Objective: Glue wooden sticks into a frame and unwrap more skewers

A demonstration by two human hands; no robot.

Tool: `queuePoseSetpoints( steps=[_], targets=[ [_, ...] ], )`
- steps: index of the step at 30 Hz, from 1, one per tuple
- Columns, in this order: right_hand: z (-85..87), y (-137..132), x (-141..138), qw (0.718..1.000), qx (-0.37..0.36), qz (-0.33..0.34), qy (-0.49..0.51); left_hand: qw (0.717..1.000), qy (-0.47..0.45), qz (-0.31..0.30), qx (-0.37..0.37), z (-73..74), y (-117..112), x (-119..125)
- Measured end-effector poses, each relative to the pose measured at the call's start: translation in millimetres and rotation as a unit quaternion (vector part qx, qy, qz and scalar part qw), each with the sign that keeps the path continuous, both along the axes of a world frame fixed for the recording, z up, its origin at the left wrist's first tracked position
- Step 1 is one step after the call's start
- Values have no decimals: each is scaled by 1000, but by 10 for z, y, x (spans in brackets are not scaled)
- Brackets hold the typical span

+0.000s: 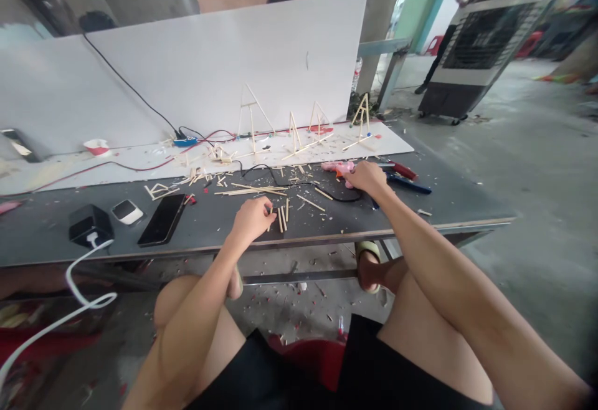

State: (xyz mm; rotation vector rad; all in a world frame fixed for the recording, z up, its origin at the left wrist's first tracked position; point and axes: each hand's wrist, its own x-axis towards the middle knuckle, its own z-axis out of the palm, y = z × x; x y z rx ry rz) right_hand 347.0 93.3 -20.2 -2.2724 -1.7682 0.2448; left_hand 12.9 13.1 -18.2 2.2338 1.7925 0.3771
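Observation:
My right hand (369, 178) is closed on a pink hot glue gun (346, 166) at the back right of the table. The gun's nozzle points left, and a black cord lies on the table near it. Close to the table's front edge, my left hand (251, 220) has its fingers curled in a pinch on a short wooden stick, mostly covered by the fingers. Right beside it lie several short wooden sticks (284, 215) in a rough row. Longer wooden sticks (252, 190) are spread behind the left hand.
Stick frames (362, 116) stand along the white board at the back. Pliers (408, 182) with blue and red handles lie right of the glue gun. A phone (161, 219), a white-faced device (127, 212) and a black charger (91, 224) sit at left. An air cooler (486, 48) stands beyond.

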Motion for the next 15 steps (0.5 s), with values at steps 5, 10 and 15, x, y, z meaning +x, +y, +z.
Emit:
queuePoseSetpoints(
  steps=[5,10,15],
  targets=[
    [14,2,-75,999,20,18,-24,1000,22,-4,5,13,35,25],
    [94,-132,-113,994,103,-11,20,996,91,3,22,3,51,32],
    [201,-287,-36,933,182,3,311,996,93,-14,7,17,80,13]
  ],
)
